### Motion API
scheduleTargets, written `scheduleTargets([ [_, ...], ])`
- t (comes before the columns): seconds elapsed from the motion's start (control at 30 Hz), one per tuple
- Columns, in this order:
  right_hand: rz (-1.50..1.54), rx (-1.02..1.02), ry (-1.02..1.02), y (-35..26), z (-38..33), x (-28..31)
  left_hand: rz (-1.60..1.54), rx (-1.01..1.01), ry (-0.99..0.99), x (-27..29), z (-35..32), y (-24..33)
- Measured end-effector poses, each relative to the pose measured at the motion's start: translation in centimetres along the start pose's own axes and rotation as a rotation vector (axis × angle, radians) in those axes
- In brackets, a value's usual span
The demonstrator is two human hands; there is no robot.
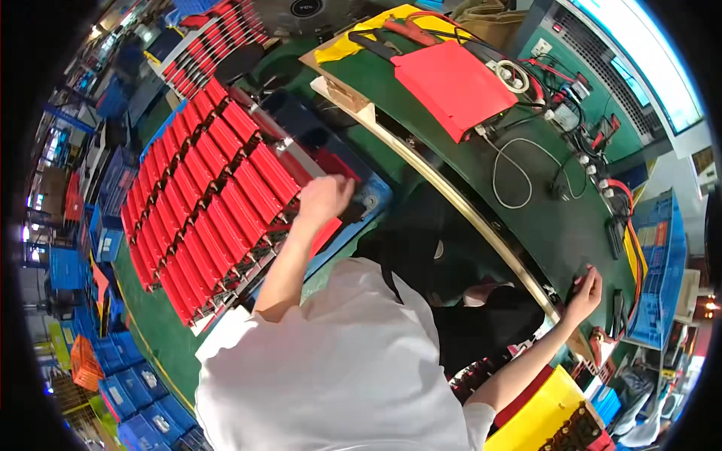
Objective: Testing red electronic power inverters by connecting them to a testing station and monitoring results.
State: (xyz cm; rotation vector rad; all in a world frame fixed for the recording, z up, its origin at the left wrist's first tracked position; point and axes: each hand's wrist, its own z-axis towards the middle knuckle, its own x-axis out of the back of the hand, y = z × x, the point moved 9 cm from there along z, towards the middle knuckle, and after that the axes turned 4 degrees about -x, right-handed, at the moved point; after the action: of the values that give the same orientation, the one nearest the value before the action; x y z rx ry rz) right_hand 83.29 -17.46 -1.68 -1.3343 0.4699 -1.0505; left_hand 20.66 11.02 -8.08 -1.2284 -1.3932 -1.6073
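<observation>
My left hand [325, 198] is over a dark blue tray [382, 194], beside a rack of red tube-shaped pieces [214, 180]. Its fingers are curled, with a bit of red at their tips; what they hold, if anything, I cannot make out. Out to the right, my right hand [586, 295] is at the front edge of the green-topped workbench [481, 177]. Its fingers are pressed together near a small dark and reddish bit, too small to name. The red pieces lie in slanted rows, side by side.
On the bench lie a flat red box [455, 86], a looped grey cable [511, 201] and several plugs and wires. A lit screen [647, 52] stands at the upper right. Blue crates [143, 391] line the left; a blue basket [656, 278] is at the right.
</observation>
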Motion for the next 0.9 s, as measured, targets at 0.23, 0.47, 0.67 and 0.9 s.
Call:
scheduleTargets([
  [0.23,0.033,-0.035,-0.016,0.6,0.2,-0.4,0.153,0.696,0.081,2.3,2.0,-18.1],
  [0.47,-0.042,-0.007,0.031,-1.1,-1.3,-0.7,0.114,0.564,0.057,0.3,4.1,-19.2],
  [0.67,0.056,-0.124,-0.042,-3.3,-2.6,-2.6,0.083,0.090,0.322,1.6,2.3,-17.4],
  [0.9,0.053,-0.029,-0.396,-11.9,-9.2,-9.3,-0.617,-0.184,0.144,14.4,-3.1,-3.8],
])
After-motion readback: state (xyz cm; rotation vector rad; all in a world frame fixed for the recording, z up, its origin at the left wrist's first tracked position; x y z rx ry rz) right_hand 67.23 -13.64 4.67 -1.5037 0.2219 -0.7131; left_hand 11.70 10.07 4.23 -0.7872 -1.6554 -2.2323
